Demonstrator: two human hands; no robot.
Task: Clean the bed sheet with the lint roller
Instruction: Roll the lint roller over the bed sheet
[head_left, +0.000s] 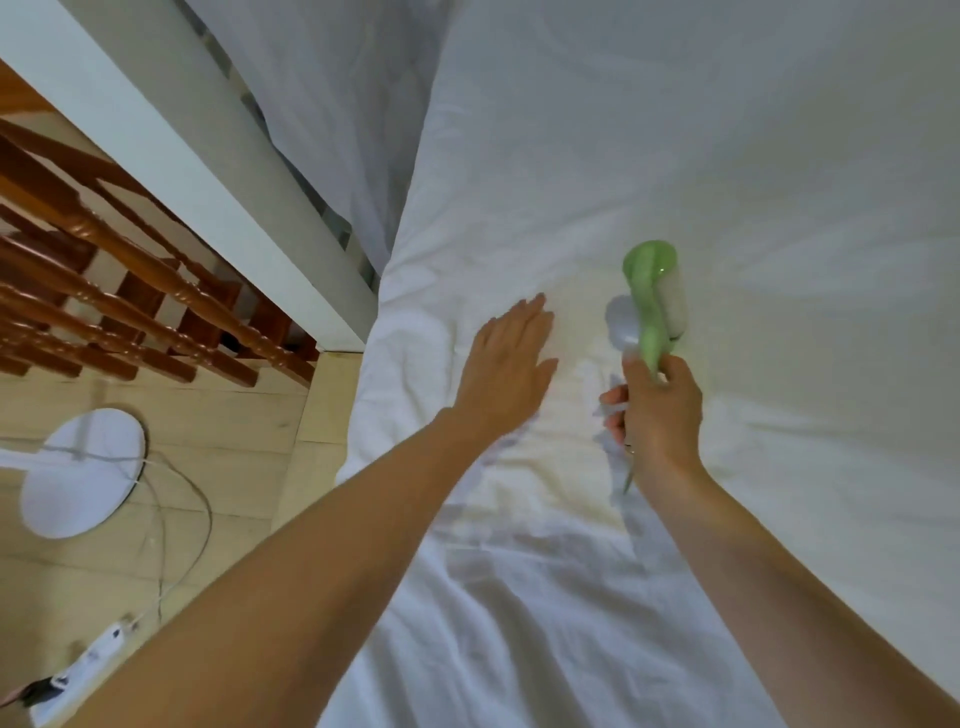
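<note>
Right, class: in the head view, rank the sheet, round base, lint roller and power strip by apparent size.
1. sheet
2. round base
3. lint roller and power strip: too alike to rank; the right hand hides part of the roller's handle, and the strip lies farther away.

One lint roller, one bed sheet, two hands.

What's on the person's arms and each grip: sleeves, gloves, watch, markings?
Nothing worn shows. The left grip and right grip are ungloved bare hands. The left forearm and right forearm are bare to the frame edge, with no sleeves, bands or watch. A tiny glint at a right-grip finger might be a ring, but it is too small to tell.
</note>
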